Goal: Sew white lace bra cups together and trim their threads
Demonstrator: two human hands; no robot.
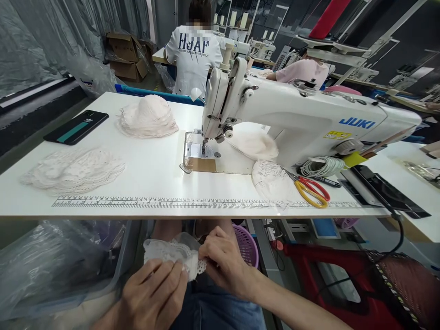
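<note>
Over my lap, below the table's front edge, a piece of white lace fabric (175,252) with a scalloped border is held between both hands. My left hand (156,288) grips its lower left part, fingers bent over the cloth. At the right end, my right hand (223,256) pinches the lace edge between thumb and fingers. Above them on the table stands a white sewing machine (275,105), its needle area (204,149) bare of cloth. A pile of lace pieces (75,169) lies at the left, and a stack of pale cup-shaped pieces (147,117) sits behind it.
Scissors (312,190) with red and yellow handles lie by another lace piece (273,181) at the right. A phone (77,127) rests at the far left. A ruler strip (206,202) runs along the table front. Below are a purple basket (245,245) and a plastic-lined bin (68,266).
</note>
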